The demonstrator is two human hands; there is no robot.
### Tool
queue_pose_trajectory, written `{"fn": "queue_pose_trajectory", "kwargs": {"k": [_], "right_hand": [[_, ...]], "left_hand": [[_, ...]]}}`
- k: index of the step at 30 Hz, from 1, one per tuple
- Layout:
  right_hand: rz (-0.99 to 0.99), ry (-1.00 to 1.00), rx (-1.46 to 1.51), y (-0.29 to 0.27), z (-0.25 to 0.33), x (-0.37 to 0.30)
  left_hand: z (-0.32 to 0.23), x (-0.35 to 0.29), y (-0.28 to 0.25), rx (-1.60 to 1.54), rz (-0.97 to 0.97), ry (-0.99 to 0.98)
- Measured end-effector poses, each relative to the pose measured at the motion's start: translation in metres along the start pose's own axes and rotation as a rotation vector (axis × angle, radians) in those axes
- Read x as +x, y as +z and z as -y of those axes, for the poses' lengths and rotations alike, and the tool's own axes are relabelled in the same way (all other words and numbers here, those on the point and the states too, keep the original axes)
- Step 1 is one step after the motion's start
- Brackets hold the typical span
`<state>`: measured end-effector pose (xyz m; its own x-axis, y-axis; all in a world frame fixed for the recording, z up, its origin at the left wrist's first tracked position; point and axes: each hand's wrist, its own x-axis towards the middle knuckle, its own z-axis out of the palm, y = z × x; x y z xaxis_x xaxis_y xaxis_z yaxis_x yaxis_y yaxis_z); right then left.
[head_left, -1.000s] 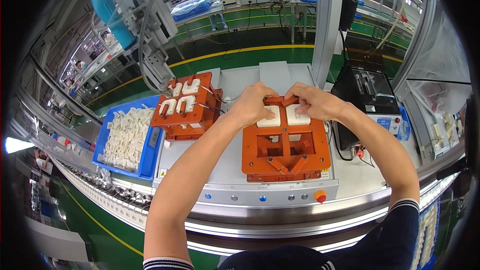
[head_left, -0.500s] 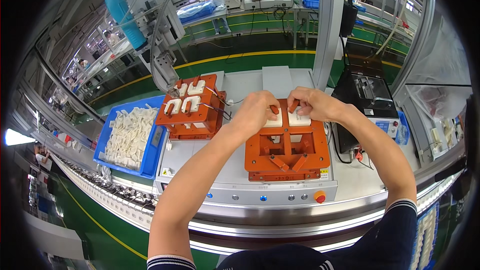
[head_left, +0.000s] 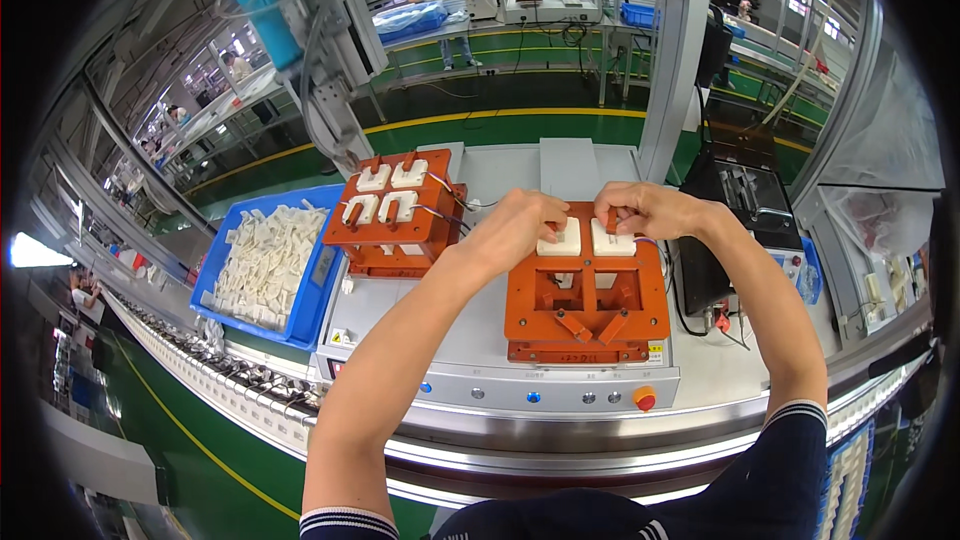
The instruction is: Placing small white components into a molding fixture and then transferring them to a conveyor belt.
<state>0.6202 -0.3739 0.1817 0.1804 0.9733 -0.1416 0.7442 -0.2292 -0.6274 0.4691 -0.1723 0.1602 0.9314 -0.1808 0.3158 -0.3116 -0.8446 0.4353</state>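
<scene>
The orange fixture (head_left: 520,321) in front of me has two white plastic parts in its far row: the left white part (head_left: 563,243) and the right white part (head_left: 612,245). My left hand (head_left: 522,224) is closed at the left part, its fingertips pinched near the top; what they grip is hidden. My right hand (head_left: 652,210) is above the right part, with thumb and fingers closed on a small orange clamp lever (head_left: 613,224). In the near row, the pockets hold no white parts on top, and two orange clamp levers (head_left: 572,326) are angled outward there.
A second orange fixture (head_left: 360,232) with several clamped white parts stands to the left. Beyond it sits a blue bin (head_left: 312,312) full of white pieces. A black machine (head_left: 735,180) is at the right. Buttons and a red emergency knob (head_left: 645,398) line the front panel.
The whole view has shifted slightly. Both hands stay over the same two white parts; the lever under my right fingers now looks more upright than before.
</scene>
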Motion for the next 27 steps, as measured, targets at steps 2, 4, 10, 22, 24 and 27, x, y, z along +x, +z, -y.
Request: {"fn": "queue_pose_trajectory", "kwargs": {"k": [2,4,10,22,24,27], "right_hand": [[-0.014,-0.096,-0.027,0.004,0.001,0.003],[-0.09,-0.342,-0.078,0.014,-0.01,0.008],[-0.731,-0.235,-0.398,0.066,0.021,-0.032],[-0.027,-0.424,0.318,0.382,0.253,0.076],[-0.043,-0.508,0.278,0.411,0.274,0.119],[-0.142,-0.552,0.261,0.454,0.302,0.179]], "left_hand": [[-0.004,-0.007,-0.004,0.043,0.036,-0.014],[-0.004,-0.026,0.012,0.019,-0.169,0.018],[-0.083,-0.201,0.042,0.515,-0.368,0.595],[0.007,-0.572,-0.072,0.486,-0.121,-0.607],[0.032,-0.567,-0.082,0.456,-0.058,-0.532],[0.074,-0.565,-0.08,0.421,0.078,-0.309]]}}
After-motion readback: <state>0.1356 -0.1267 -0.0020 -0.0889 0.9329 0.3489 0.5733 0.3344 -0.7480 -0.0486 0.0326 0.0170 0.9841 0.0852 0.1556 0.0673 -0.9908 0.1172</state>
